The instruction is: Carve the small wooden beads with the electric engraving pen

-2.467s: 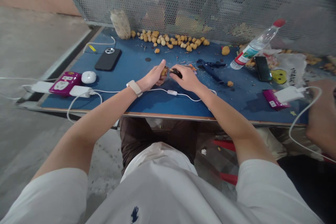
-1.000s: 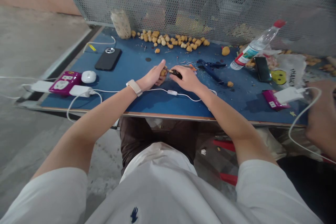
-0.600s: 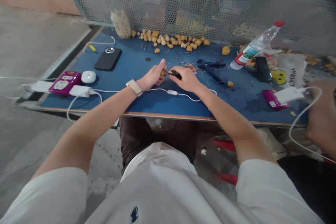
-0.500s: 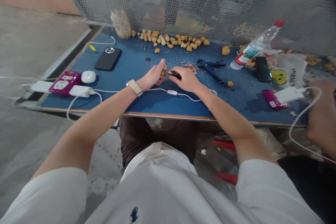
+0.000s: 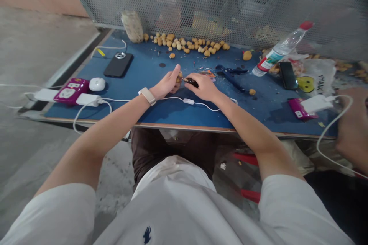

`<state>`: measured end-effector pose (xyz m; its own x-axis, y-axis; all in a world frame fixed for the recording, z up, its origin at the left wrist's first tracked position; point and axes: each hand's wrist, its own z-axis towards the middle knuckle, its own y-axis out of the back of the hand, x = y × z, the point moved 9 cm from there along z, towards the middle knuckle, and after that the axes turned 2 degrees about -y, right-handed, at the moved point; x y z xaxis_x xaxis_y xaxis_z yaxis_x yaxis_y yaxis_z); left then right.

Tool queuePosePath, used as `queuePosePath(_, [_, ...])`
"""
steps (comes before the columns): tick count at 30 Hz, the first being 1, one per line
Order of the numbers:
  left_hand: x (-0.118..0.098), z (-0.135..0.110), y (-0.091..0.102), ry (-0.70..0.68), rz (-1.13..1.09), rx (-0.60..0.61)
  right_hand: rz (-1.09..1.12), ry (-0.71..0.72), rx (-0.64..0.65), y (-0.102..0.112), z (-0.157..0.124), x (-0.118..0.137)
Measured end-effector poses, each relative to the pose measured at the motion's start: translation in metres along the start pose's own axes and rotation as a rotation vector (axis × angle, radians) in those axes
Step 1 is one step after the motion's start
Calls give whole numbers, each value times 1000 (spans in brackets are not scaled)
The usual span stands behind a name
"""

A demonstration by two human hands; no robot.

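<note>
Over the middle of the blue table, my left hand [image 5: 169, 81] is closed around a small round tan piece [image 5: 179, 77], its thumb pointing up. Just to the right, my right hand [image 5: 204, 85] grips a tool by its dark handle [image 5: 191, 82]; its thin metal shaft points left at the tan piece. I cannot tell whether the tip touches it. Several similar tan round pieces [image 5: 198, 44] lie in a row along the back of the table. Behind my right hand lies a small orange packet [image 5: 211, 74].
Blue-handled pliers [image 5: 231, 78] lie right of my hands. A clear bottle [image 5: 280, 54] with a red cap stands farther right, near a phone [image 5: 288, 75]. To the left are a black phone [image 5: 119, 64] and a purple socket block [image 5: 71, 91]. A white cable [image 5: 172, 98] crosses in front. Another person's arm [image 5: 353, 126] is at the right edge.
</note>
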<state>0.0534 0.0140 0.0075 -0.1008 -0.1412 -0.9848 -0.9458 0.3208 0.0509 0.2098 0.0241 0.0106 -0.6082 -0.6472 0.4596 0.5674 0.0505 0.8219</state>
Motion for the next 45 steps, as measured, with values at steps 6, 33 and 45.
queuePosePath(6, [-1, 1, -1, -35, -5, 27, 0, -18, -11, 1, 0, -1])
queuePosePath(33, [-1, 3, -1, -69, 18, 20, 36, -36, -60, 6, 0, -3])
queuePosePath(45, [-2, 2, -2, -50, -20, 3, 35, -42, -65, 5, 0, -1])
